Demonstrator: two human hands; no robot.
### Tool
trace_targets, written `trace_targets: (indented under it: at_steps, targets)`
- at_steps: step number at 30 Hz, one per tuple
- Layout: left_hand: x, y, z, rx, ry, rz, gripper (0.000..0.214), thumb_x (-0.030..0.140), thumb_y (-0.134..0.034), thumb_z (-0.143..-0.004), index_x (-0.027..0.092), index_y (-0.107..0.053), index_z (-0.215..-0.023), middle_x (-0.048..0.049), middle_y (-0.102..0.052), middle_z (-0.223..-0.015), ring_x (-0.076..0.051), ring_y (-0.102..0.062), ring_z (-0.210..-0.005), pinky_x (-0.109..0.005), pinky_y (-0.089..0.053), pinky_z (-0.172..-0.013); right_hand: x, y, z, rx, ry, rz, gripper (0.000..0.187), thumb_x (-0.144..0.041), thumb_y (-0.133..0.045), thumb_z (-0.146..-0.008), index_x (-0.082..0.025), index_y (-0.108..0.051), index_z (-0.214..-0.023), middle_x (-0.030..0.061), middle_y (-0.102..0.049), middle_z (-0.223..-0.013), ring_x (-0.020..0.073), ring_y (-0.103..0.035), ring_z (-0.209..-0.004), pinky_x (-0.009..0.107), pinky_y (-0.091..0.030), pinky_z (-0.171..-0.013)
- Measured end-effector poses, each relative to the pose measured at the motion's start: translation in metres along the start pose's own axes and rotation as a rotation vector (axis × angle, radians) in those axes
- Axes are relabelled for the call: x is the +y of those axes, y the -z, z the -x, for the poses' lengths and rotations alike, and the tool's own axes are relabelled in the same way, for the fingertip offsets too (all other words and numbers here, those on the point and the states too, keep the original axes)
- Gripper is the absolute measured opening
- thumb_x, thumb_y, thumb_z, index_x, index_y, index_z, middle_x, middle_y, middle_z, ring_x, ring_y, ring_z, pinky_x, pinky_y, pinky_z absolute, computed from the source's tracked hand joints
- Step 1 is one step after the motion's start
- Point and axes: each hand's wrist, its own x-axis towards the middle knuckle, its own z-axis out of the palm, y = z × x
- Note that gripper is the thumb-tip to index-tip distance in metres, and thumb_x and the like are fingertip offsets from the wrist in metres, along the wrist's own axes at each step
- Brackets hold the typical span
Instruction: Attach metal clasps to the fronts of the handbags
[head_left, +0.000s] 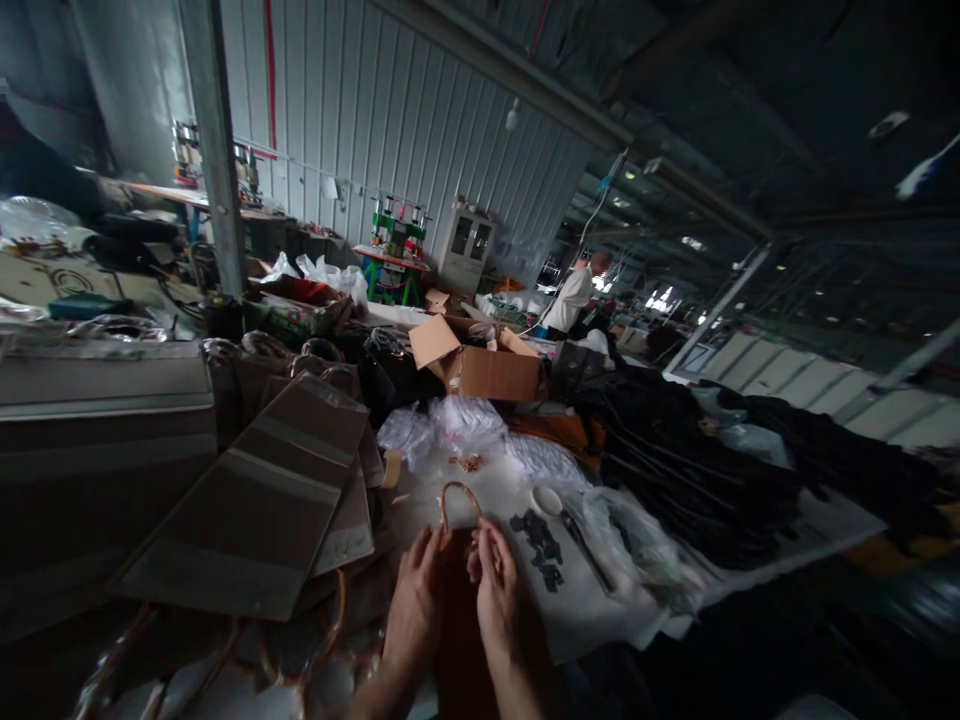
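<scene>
Both my hands work low in the middle of the view on a dark brown bag [459,640] lying on the white-covered table [517,490]. My left hand [416,605] grips the bag's top edge with curled fingers. My right hand [493,580] is closed in a pinch at the base of the bag's looped tan handle [459,497], which arches up just beyond my fingers. Small dark pieces [541,545] lie right of my right hand.
A stack of flat brown bags [262,500] leans at left. Clear plastic wraps [450,425], an open cardboard box [480,365] and a heap of black material [690,470] crowd the far table. Scissors [581,545] lie at right. A person in white [574,295] stands far back.
</scene>
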Motion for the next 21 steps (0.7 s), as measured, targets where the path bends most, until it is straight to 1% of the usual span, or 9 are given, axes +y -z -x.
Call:
trace_targets:
  at_steps: [2,3,6,8,11,13,15,19,21]
  targets:
    - [-0.006,-0.005,0.009,-0.105,-0.148,-0.248,0.051,0.024,-0.042,-0.102,0.028,-0.055,-0.15,-0.014,-0.051,-0.157,-0.036,-0.052,-0.139,-0.055,-0.044,-0.114,-0.001,0.01,-0.027,0.069,0.05,0.015,0.048,-0.061,-0.057,-0.098,-0.022,-0.074,-0.119,0.0062,-0.075,-0.09,0.0202,-0.068,-0.065,0.028,-0.056,-0.057]
    - [-0.008,-0.007,0.012,-0.134,-0.186,-0.336,0.05,0.022,-0.042,-0.101,0.028,-0.055,-0.15,-0.0134,-0.049,-0.158,-0.035,-0.054,-0.136,-0.053,-0.047,-0.112,-0.001,0.014,-0.042,0.103,0.069,0.027,0.048,-0.062,-0.06,-0.096,-0.021,-0.074,-0.117,0.0065,-0.075,-0.09,0.0208,-0.069,-0.068,0.029,-0.057,-0.06]
    - [-0.01,-0.011,0.014,-0.126,-0.253,-0.461,0.047,0.015,-0.038,-0.102,0.025,-0.059,-0.143,-0.0121,-0.06,-0.146,-0.029,-0.062,-0.12,-0.042,-0.054,-0.103,0.009,0.019,-0.088,0.121,0.067,0.067,0.055,-0.066,-0.064,-0.09,-0.018,-0.075,-0.113,0.0117,-0.077,-0.099,0.0246,-0.072,-0.079,0.031,-0.06,-0.066]
    - [-0.012,-0.013,0.013,-0.079,-0.328,-0.494,0.047,0.01,-0.035,-0.101,0.021,-0.058,-0.14,-0.0116,-0.067,-0.134,-0.027,-0.063,-0.111,-0.039,-0.056,-0.098,0.024,0.017,-0.115,0.036,0.046,0.113,0.06,-0.071,-0.063,-0.085,-0.017,-0.075,-0.109,0.0149,-0.077,-0.104,0.0282,-0.074,-0.086,0.035,-0.062,-0.07]
    - [-0.019,-0.019,0.01,0.015,-0.412,-0.583,0.043,0.006,-0.036,-0.099,0.017,-0.057,-0.135,-0.0117,-0.069,-0.124,-0.026,-0.064,-0.104,-0.04,-0.056,-0.094,0.049,0.006,-0.148,-0.116,0.03,0.176,0.064,-0.074,-0.064,-0.077,-0.017,-0.076,-0.104,0.0168,-0.078,-0.104,0.0319,-0.076,-0.092,0.039,-0.063,-0.076]
    - [-0.025,-0.023,0.009,0.044,-0.434,-0.634,0.04,0.004,-0.04,-0.096,0.016,-0.057,-0.13,-0.0111,-0.069,-0.119,-0.027,-0.064,-0.102,-0.041,-0.055,-0.093,0.063,-0.006,-0.163,-0.166,0.037,0.197,0.062,-0.072,-0.067,-0.073,-0.018,-0.077,-0.101,0.0162,-0.079,-0.105,0.0333,-0.076,-0.096,0.042,-0.062,-0.082]
    - [-0.031,-0.027,0.007,0.03,-0.423,-0.654,0.039,0.002,-0.044,-0.091,0.018,-0.058,-0.124,-0.0094,-0.07,-0.115,-0.026,-0.065,-0.1,-0.039,-0.055,-0.091,0.073,-0.018,-0.173,-0.175,0.044,0.219,0.057,-0.07,-0.069,-0.071,-0.02,-0.077,-0.099,0.0147,-0.079,-0.107,0.0332,-0.075,-0.098,0.044,-0.061,-0.087]
    - [-0.045,-0.034,0.003,-0.014,-0.374,-0.69,0.045,-0.003,-0.045,-0.083,0.02,-0.061,-0.119,-0.0073,-0.07,-0.112,-0.025,-0.065,-0.096,-0.036,-0.055,-0.086,0.083,-0.037,-0.183,-0.156,0.052,0.327,0.044,-0.059,-0.069,-0.074,-0.022,-0.079,-0.096,0.0136,-0.078,-0.101,0.0324,-0.074,-0.094,0.043,-0.057,-0.088]
    - [-0.052,-0.037,0.002,-0.024,-0.362,-0.71,0.044,-0.003,-0.045,-0.083,0.021,-0.062,-0.117,-0.0068,-0.071,-0.111,-0.025,-0.065,-0.095,-0.037,-0.055,-0.085,0.085,-0.042,-0.185,-0.135,0.052,0.391,0.038,-0.054,-0.069,-0.076,-0.022,-0.08,-0.094,0.0133,-0.077,-0.095,0.0325,-0.072,-0.093,0.042,-0.055,-0.086]
